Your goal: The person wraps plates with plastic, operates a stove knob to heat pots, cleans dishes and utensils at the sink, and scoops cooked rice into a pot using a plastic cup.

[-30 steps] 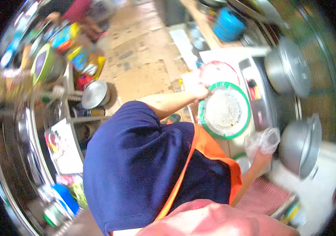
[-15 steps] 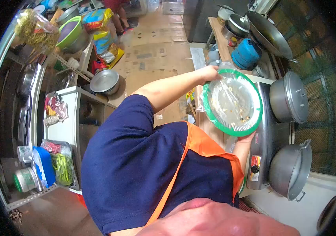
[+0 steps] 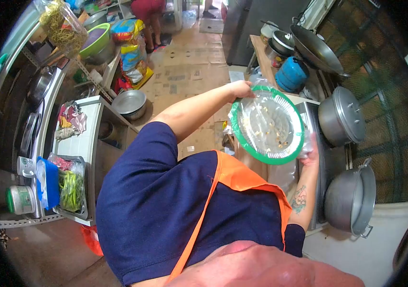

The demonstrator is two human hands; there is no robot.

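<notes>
A round plate [image 3: 244, 143] with a green rim and a pale ribbed inside is tilted in front of me. Clear plastic [image 3: 261, 103] lies over it, wrinkled and bunched near the top edge. Small yellowish and brown food bits show through it. My left hand [image 3: 242, 89] is closed on the upper left edge, pinching rim and plastic together. At the right side of the rim, my right hand [image 3: 310, 150] is closed among loose clear plastic, its fingers partly covered. Whether it also grips the rim is hard to see.
A stove [image 3: 315, 129] stands beyond the plate, with a lidded pot [image 3: 340, 117] and an open pot [image 3: 342, 205] on its far side. A blue gas canister [image 3: 291, 74] and a wok [image 3: 316, 45] stand farther back. Another person's legs [image 3: 154, 24] show at the far left.
The plate has moved left in view with both hands. My right hand has shifted from the plate's lower edge to its right side, with plastic around it. More of my right forearm shows.
</notes>
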